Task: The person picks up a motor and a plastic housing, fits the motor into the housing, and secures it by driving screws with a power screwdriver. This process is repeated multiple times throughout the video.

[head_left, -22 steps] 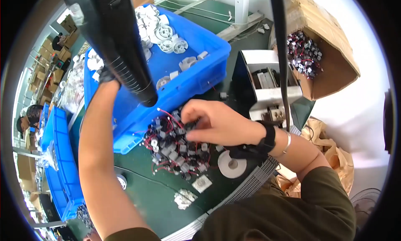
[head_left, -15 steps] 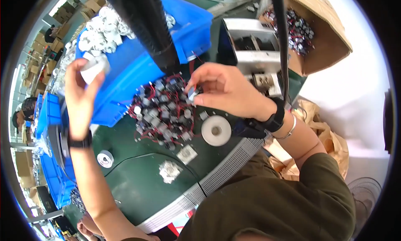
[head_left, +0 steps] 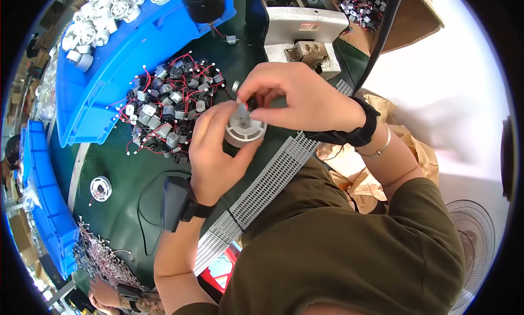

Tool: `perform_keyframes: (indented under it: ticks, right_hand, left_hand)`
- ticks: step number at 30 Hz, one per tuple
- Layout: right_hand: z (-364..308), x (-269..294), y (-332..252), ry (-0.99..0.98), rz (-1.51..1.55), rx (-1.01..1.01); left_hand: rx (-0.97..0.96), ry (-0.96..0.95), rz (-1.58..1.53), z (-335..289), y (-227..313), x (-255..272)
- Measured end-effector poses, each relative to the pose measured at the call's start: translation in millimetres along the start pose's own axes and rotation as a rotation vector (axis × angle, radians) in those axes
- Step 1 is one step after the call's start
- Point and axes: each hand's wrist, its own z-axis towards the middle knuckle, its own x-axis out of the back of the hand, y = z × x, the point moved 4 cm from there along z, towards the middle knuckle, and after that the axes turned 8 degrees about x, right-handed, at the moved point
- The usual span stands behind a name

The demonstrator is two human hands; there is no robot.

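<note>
My left hand (head_left: 213,151) is closed round a white round plastic housing (head_left: 244,134), its hollow, ribbed face turned up. Over that housing, my right hand (head_left: 297,99) pinches a small grey motor (head_left: 243,112) between thumb and fingertips, right at its middle. The fingers partly cover the motor, so I cannot tell how deep it sits. Just left of both hands lies a heap of small motors (head_left: 169,107) with red and black wires. Another white round housing (head_left: 101,189), with a wire at its centre, lies on the green table (head_left: 123,217).
A blue bin (head_left: 103,91) of white housings (head_left: 101,12) stands at the far left. Beyond my right hand is a metal fixture (head_left: 305,28); a cardboard box (head_left: 404,36) of motors sits at its right. A black cable (head_left: 143,217) crosses the table. Another person's hands (head_left: 106,296) are at lower left.
My left hand has come from over the blue bin, bringing the white housing to my right hand. The motor in my right hand is now at the housing. The view has shifted too.
</note>
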Motion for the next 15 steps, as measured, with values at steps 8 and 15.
perform_keyframes:
  ticks: [8, 15]
  right_hand:
    - [0.5, 4.1, -8.5, 0.048, -0.112, 0.072]
    - [3.4, 7.6, -2.5, -0.041, -0.137, 0.169]
  left_hand:
    - [0.075, -0.067, 0.017, -0.3, -10.8, -1.3]
    - [0.185, -0.2, 0.062, 10.1, -4.4, -4.3]
